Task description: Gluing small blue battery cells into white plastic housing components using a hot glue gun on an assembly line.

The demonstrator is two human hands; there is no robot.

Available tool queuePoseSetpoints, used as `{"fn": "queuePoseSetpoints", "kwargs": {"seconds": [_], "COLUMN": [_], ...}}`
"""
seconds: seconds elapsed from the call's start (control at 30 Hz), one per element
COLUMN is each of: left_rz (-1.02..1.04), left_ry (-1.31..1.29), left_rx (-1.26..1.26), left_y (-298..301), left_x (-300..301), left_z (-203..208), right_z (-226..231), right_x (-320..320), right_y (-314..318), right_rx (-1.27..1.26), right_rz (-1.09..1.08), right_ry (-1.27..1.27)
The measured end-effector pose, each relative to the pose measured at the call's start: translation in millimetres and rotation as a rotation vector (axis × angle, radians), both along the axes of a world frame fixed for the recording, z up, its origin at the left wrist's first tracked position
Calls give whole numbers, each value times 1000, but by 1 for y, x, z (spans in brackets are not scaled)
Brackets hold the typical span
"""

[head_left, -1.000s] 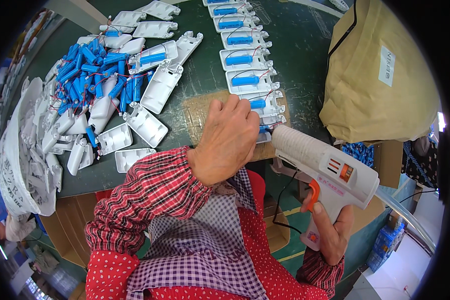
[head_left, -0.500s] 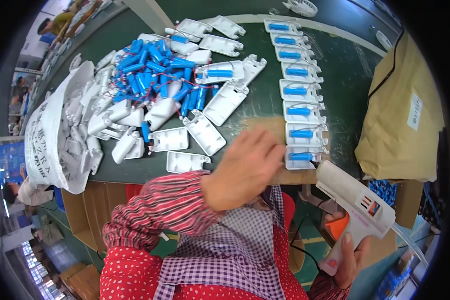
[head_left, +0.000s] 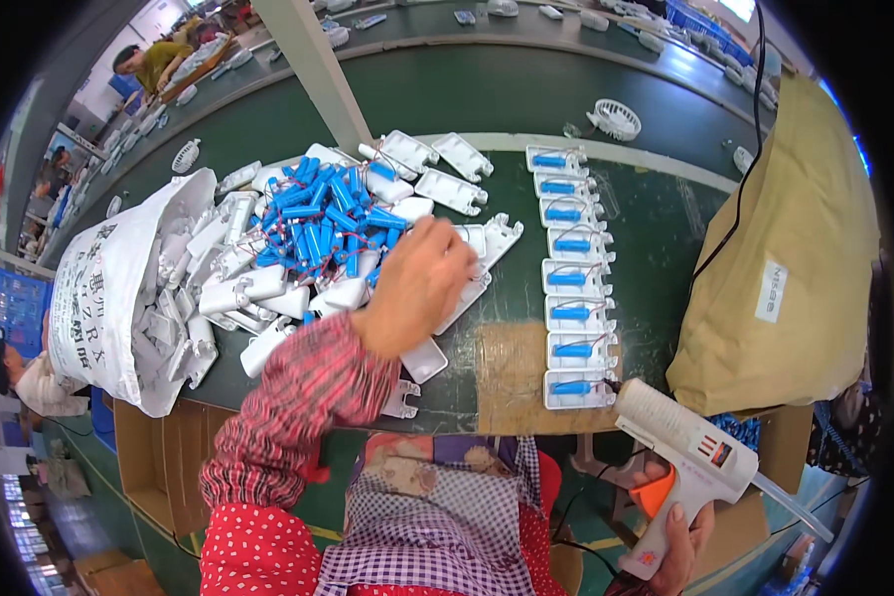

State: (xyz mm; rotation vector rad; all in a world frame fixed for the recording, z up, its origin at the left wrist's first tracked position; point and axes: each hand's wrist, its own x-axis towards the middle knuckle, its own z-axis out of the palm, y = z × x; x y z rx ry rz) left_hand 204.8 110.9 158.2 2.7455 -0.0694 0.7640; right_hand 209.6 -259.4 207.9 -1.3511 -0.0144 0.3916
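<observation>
My left hand (head_left: 422, 283) is over the right edge of the pile of blue battery cells (head_left: 313, 223), its fingers curled down by a white plastic casing (head_left: 474, 238). What those fingers pinch, if anything, is hidden. In my right hand (head_left: 687, 546) is a white hot glue gun (head_left: 685, 447) with an orange trigger and a clear glue stick out its back. The gun's dark nozzle is at the right end of the nearest casing (head_left: 578, 400) in a column of several white casings, each with a blue wired cell inside.
A white woven sack (head_left: 109, 308) spilling white casings stands at the left. Cardboard (head_left: 512, 377) lies on the green table by the column. A tan bag (head_left: 770, 268) with a black cable across it is at the right. A metal post (head_left: 318, 79) rises behind the pile.
My left hand has moved left and away from me, from beside the column to the pile. The glue gun stays at the nearest casing. The view has tilted up, showing more far table.
</observation>
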Motion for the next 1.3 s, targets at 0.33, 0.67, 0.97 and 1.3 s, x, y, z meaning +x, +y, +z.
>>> {"fn": "queuePoseSetpoints", "kwargs": {"seconds": [0.33,0.67,0.97,1.3], "left_rz": [-109,-122,-174,-16], "left_ry": [389,283,283,312], "left_rx": [493,320,23,-138], "left_y": [124,110,108,116], "left_x": [126,132,170,141], "left_z": [-6,-38,-44,-37], "right_z": [-1,16,48,12], "right_x": [40,60,72,154], "right_y": [20,41,104,204], "right_rx": [151,202,222,58], "right_rz": [76,116,87,350], "right_ry": [8,46,-47,-79]}}
